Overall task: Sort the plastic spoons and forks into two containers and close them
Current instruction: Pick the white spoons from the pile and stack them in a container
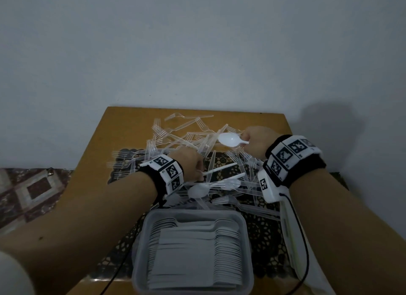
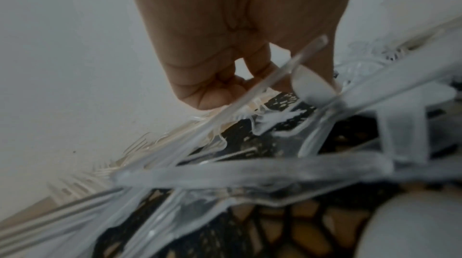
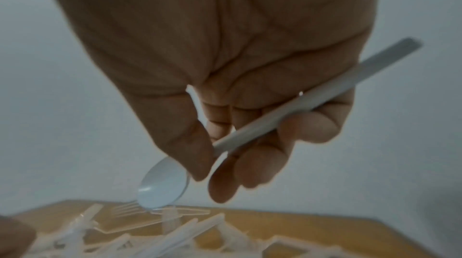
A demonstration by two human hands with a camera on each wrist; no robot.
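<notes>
A heap of clear plastic forks (image 1: pixel 175 136) mixed with white spoons (image 1: pixel 198 190) covers the wooden table (image 1: pixel 92 140). At the near edge stands a grey rectangular container (image 1: pixel 140 239), lid off, filled with stacked white spoons (image 1: pixel 197 250). My right hand (image 1: pixel 246 140) holds a white spoon (image 1: pixel 229 139) just above the back of the heap, thumb and fingers curled round its handle (image 3: pixel 287 112), bowl (image 3: pixel 165 185) pointing left. My left hand (image 1: pixel 201 173) is down in the heap, fingers curled (image 2: pixel 225 92), pinching a thin white handle (image 1: pixel 219 169) that sticks out to the right. What is at its other end is hidden.
A black lace mat (image 1: pixel 259 239) lies under the container and the heap. A pale flat object (image 1: pixel 290 239) lies partly hidden under my right forearm. A wall stands close behind the table, and patterned cloth (image 1: pixel 33 189) lies beyond its left edge.
</notes>
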